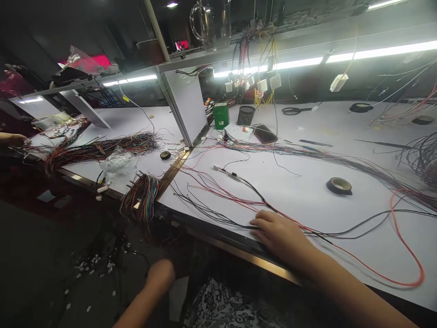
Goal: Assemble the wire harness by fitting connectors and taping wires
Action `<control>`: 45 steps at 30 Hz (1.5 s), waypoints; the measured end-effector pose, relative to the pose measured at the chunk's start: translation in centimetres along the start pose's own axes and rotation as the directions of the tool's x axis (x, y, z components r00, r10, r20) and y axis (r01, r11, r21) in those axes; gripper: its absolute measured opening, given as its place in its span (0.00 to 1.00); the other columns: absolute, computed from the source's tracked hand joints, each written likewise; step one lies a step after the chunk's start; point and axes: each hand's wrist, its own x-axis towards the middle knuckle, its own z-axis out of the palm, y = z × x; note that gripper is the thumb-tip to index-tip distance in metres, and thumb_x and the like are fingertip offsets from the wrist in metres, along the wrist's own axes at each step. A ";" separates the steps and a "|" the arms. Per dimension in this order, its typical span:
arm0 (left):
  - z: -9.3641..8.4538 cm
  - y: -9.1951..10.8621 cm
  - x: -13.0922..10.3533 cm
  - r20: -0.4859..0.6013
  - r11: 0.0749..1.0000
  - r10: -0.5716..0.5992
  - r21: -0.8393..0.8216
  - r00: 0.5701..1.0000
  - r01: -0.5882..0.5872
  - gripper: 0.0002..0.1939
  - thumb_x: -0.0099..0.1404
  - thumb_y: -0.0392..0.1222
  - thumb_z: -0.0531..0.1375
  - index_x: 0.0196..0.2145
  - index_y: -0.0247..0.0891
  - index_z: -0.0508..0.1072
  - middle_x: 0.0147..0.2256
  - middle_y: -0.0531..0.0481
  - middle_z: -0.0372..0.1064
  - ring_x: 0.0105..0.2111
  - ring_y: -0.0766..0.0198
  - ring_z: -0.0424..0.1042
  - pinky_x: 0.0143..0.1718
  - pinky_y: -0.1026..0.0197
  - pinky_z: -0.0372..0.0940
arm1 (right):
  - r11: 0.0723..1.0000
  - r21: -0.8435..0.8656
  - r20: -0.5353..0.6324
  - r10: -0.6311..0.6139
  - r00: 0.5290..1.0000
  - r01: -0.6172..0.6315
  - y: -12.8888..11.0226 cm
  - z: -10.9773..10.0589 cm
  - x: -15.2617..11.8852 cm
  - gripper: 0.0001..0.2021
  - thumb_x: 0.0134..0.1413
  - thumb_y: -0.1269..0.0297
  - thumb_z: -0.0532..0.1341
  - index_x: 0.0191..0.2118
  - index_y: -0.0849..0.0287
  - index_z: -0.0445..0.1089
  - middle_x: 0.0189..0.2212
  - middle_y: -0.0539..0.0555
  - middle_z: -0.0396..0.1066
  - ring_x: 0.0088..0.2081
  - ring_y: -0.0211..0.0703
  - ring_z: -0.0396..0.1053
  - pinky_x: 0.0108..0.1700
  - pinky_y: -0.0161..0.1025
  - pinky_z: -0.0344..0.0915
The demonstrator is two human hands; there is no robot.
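Note:
My right hand (282, 234) rests at the front edge of the white table. Its fingers are closed around thin black wires (218, 217), whose loose ends fan out to the left and which come out again to the right. Close behind it lies a black sleeved cable (254, 187) with a white connector (216, 168) at its tip. Red wires (218, 191) spread beside the black ones, and one red wire curves in a loop at the right. Below the table edge hangs my left hand (160, 273), blurred, with its fingers hidden.
A bundle of coloured wires (145, 193) hangs over the front edge near the divider (180, 100). Rolls of black tape (338, 185), a green box (221, 115), a phone (264, 134) and scissors (295, 110) lie on the table. Another person's hand (13, 139) is at far left.

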 end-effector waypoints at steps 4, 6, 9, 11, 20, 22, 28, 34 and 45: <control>-1.6 0.8 -0.7 -0.040 1.000 0.012 0.019 0.999 -0.012 0.17 0.54 0.28 0.51 0.39 0.32 0.74 0.39 0.34 0.73 0.43 0.51 0.72 0.42 0.55 0.63 | 1.000 0.019 0.043 0.001 0.999 -0.002 -0.4 1.0 1.5 0.09 0.60 0.66 0.50 0.36 0.54 0.68 0.35 0.52 0.69 0.37 0.43 0.67 0.39 0.39 0.62; -2.5 1.4 -1.1 -0.062 1.000 0.015 0.018 0.998 -0.013 0.12 0.56 0.32 0.53 0.34 0.34 0.75 0.36 0.37 0.73 0.41 0.51 0.72 0.41 0.56 0.63 | 0.993 0.106 0.012 0.043 0.999 -0.044 0.0 1.4 1.6 0.09 0.60 0.66 0.50 0.35 0.54 0.66 0.34 0.51 0.69 0.36 0.42 0.67 0.39 0.39 0.61; -3.9 3.2 -2.0 -0.135 0.999 0.049 0.000 0.990 -0.050 0.10 0.60 0.36 0.52 0.33 0.37 0.74 0.36 0.42 0.73 0.40 0.55 0.72 0.40 0.58 0.63 | 0.964 0.240 -0.012 0.125 0.992 -0.118 0.6 1.7 1.4 0.08 0.61 0.64 0.49 0.35 0.54 0.63 0.33 0.50 0.69 0.35 0.41 0.66 0.37 0.38 0.61; -5.2 5.1 -2.8 -0.273 0.977 0.187 -0.045 0.944 -0.206 0.10 0.63 0.38 0.51 0.36 0.39 0.72 0.36 0.45 0.72 0.38 0.59 0.71 0.38 0.60 0.62 | 0.944 0.287 -0.005 0.171 0.985 -0.162 0.9 1.7 1.2 0.08 0.61 0.62 0.48 0.36 0.54 0.63 0.32 0.50 0.69 0.34 0.41 0.66 0.37 0.39 0.61; -11.7 15.9 -5.0 -0.633 0.519 0.700 0.133 0.331 -0.844 0.11 0.67 0.42 0.51 0.37 0.37 0.71 0.34 0.47 0.71 0.34 0.62 0.68 0.37 0.61 0.63 | 0.916 0.347 0.030 0.205 0.978 -0.203 1.4 1.4 1.2 0.10 0.60 0.58 0.48 0.35 0.54 0.63 0.32 0.50 0.70 0.34 0.43 0.67 0.37 0.39 0.62; -12.3 17.6 -4.3 -0.656 0.500 0.705 0.188 0.270 -0.845 0.13 0.67 0.40 0.50 0.46 0.37 0.69 0.44 0.44 0.69 0.41 0.60 0.67 0.42 0.57 0.62 | 0.917 0.354 0.015 0.192 0.981 -0.185 1.4 1.5 1.1 0.10 0.61 0.58 0.48 0.36 0.54 0.64 0.33 0.51 0.70 0.34 0.43 0.68 0.37 0.39 0.62; -12.5 19.3 -1.6 -0.578 0.650 0.698 0.263 0.423 -0.713 0.19 0.68 0.53 0.48 0.38 0.36 0.71 0.35 0.44 0.68 0.37 0.57 0.65 0.36 0.57 0.61 | 0.941 0.300 -0.022 0.175 0.984 -0.160 1.3 2.4 1.0 0.09 0.62 0.59 0.47 0.35 0.54 0.61 0.31 0.52 0.69 0.32 0.44 0.68 0.35 0.40 0.62; -16.0 10.8 2.6 -0.631 0.981 0.180 0.061 0.755 -0.183 0.21 0.68 0.54 0.47 0.40 0.37 0.72 0.43 0.41 0.65 0.44 0.54 0.63 0.42 0.55 0.59 | 0.952 0.251 0.015 0.178 0.984 -0.176 1.3 2.7 1.0 0.12 0.63 0.57 0.45 0.33 0.53 0.58 0.30 0.51 0.67 0.31 0.44 0.66 0.34 0.41 0.62; -15.7 6.7 2.5 -0.738 0.960 0.190 0.001 0.647 -0.282 0.16 0.66 0.36 0.49 0.47 0.40 0.71 0.53 0.44 0.63 0.52 0.54 0.60 0.54 0.52 0.52 | 0.951 0.252 0.009 0.184 0.983 -0.180 1.3 2.6 1.0 0.13 0.63 0.55 0.45 0.34 0.53 0.61 0.31 0.52 0.69 0.31 0.44 0.67 0.34 0.42 0.63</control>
